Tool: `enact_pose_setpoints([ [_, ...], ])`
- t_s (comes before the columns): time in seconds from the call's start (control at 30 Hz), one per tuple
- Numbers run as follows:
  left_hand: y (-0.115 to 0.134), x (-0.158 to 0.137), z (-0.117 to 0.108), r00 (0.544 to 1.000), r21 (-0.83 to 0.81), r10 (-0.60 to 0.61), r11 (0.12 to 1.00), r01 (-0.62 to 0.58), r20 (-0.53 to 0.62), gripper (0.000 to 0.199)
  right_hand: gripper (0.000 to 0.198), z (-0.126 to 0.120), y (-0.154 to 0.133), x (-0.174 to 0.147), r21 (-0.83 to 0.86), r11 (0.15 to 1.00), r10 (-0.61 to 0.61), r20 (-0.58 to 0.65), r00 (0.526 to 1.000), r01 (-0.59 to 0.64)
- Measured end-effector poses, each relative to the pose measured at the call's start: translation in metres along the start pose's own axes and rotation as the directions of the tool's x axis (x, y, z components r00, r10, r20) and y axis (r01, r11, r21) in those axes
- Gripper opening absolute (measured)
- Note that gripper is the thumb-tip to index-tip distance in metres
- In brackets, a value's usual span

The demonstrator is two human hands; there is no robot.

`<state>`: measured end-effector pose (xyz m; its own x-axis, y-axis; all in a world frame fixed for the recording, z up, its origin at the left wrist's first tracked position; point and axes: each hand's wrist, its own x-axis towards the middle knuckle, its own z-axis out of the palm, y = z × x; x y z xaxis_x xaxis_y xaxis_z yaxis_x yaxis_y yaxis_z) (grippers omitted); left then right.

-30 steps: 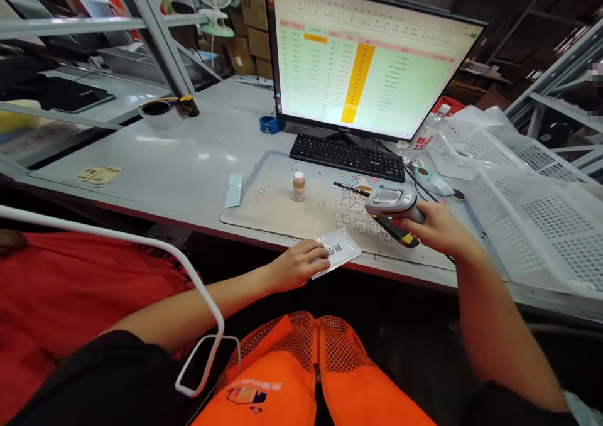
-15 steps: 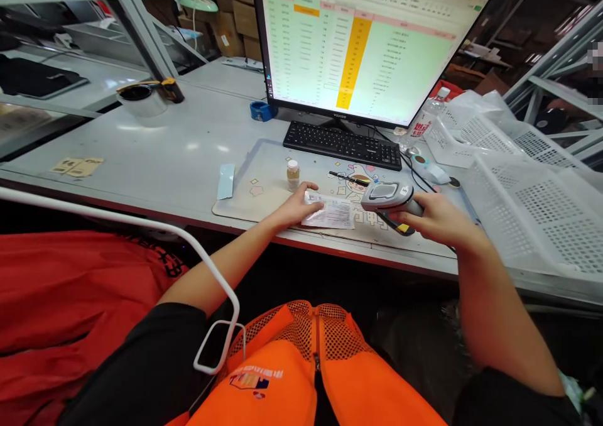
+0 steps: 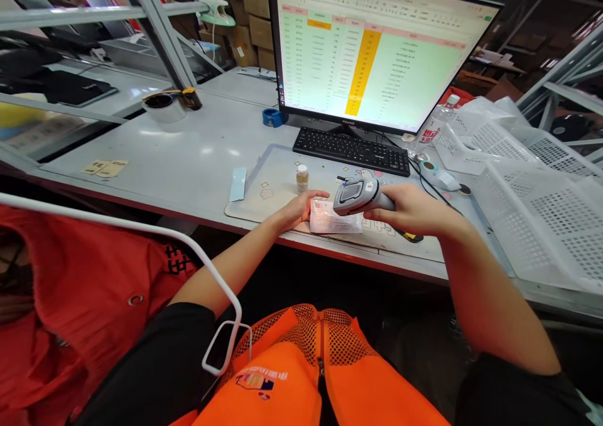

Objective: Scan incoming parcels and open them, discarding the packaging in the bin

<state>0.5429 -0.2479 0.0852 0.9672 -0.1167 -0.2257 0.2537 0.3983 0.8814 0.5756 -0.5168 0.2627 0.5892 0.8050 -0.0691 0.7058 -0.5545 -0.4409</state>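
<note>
My right hand [image 3: 414, 209] is closed round the handle of a grey barcode scanner [image 3: 355, 195] with a "5" sticker. The scanner's head hangs over the right part of a small white printed packet [image 3: 330, 220]. A reddish glow shows on the packet's upper left. At the packet's left edge is my left hand [image 3: 298, 211], with its fingers stretched out along the far side and its thumb not clearly visible. Just beyond that hand stands a small bottle [image 3: 302, 178] with a white cap and yellowish contents.
A monitor [image 3: 386, 55] and black keyboard [image 3: 351, 149] stand behind the desk mat [image 3: 273, 168]. White perforated baskets [image 3: 541, 218] crowd the right side. To the left lie a light-blue strip [image 3: 238, 184], a blue tape roll [image 3: 273, 117] and brown cards [image 3: 106, 168]. A black-and-yellow item [image 3: 411, 237] lies near the front edge.
The scanner has lifted and moved left over the packet, uncovering the black-and-yellow item. My left thumb no longer lies across the packet, and those fingers have straightened. The camera view has shifted slightly.
</note>
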Motion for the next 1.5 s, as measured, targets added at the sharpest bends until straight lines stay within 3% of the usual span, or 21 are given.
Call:
enact_pose_setpoints([
  [0.17,0.002,-0.003,0.000,1.000,0.065,0.001,0.998,0.000,-0.015,0.054,0.032,0.009,0.013,0.005,0.012,1.000,0.014,-0.030,0.999,-0.013],
  [0.23,0.007,-0.014,0.004,0.992,0.201,0.116,0.974,-0.104,-0.049,0.053,0.034,0.015,0.034,-0.001,-0.010,0.997,0.077,-0.129,0.989,-0.079],
  [0.3,0.010,-0.028,0.010,0.934,0.398,0.357,0.857,-0.327,-0.002,0.054,0.038,0.023,0.064,-0.007,-0.066,0.977,0.181,-0.237,0.954,-0.202],
  [0.37,0.008,-0.044,0.015,0.830,0.570,0.526,0.631,-0.526,0.183,0.049,0.046,0.034,0.098,-0.013,-0.123,0.926,0.303,-0.327,0.895,-0.358],
  [0.4,0.005,-0.051,0.017,0.794,0.631,0.531,0.516,-0.579,0.295,0.043,0.050,0.040,0.114,-0.016,-0.139,0.894,0.356,-0.358,0.863,-0.426],
  [0.47,-0.009,-0.062,0.021,0.779,0.710,0.416,0.346,-0.613,0.469,0.035,0.057,0.053,0.144,-0.021,-0.142,0.846,0.427,-0.397,0.812,-0.514],
  [0.53,-0.026,-0.069,0.022,0.799,0.750,0.302,0.285,-0.597,0.520,0.047,0.061,0.066,0.166,-0.025,-0.141,0.823,0.454,-0.419,0.786,-0.550],
  [0.6,-0.042,-0.074,0.023,0.816,0.773,0.280,0.273,-0.573,0.506,0.062,0.066,0.077,0.181,-0.028,-0.142,0.819,0.452,-0.437,0.778,-0.556],
  [0.67,-0.050,-0.077,0.023,0.820,0.792,0.300,0.241,-0.560,0.488,0.056,0.068,0.083,0.190,-0.029,-0.143,0.825,0.440,-0.446,0.779,-0.548],
  [0.8,-0.044,-0.081,0.029,0.833,0.859,0.262,0.027,-0.512,0.488,0.041,0.064,0.086,0.188,-0.030,-0.126,0.850,0.373,-0.544,0.752,-0.512],
  [0.93,-0.029,-0.082,0.035,0.875,0.882,0.148,-0.189,-0.432,0.461,0.044,0.049,0.095,0.147,-0.028,-0.170,0.933,0.092,-0.739,0.667,-0.317],
  [1.0,-0.025,-0.081,0.037,0.881,0.872,0.112,-0.247,-0.424,0.460,0.046,0.040,0.108,0.115,-0.025,-0.188,0.974,-0.047,-0.717,0.695,-0.128],
  [1.07,-0.024,-0.079,0.038,0.882,0.862,0.101,-0.292,-0.416,0.460,0.048,0.035,0.126,0.085,-0.021,-0.174,0.982,-0.161,-0.592,0.790,0.070],
  [1.13,-0.025,-0.078,0.038,0.880,0.851,0.103,-0.331,-0.409,0.463,0.050,0.036,0.146,0.064,-0.017,-0.153,0.972,-0.228,-0.423,0.877,0.179],
  [1.2,-0.027,-0.079,0.037,0.877,0.840,0.111,-0.364,-0.402,0.468,0.052,0.039,0.162,0.053,-0.016,-0.171,0.968,-0.229,-0.308,0.923,0.183],
  [1.3,-0.029,-0.082,0.036,0.879,0.835,0.130,-0.401,-0.377,0.459,0.055,0.038,0.176,0.051,-0.018,-0.231,0.964,-0.199,-0.286,0.937,0.133],
  [1.5,-0.029,-0.085,0.034,0.877,0.833,0.146,-0.416,-0.365,0.457,0.058,0.036,0.167,0.051,-0.015,-0.211,0.971,-0.169,-0.277,0.946,0.111],
])
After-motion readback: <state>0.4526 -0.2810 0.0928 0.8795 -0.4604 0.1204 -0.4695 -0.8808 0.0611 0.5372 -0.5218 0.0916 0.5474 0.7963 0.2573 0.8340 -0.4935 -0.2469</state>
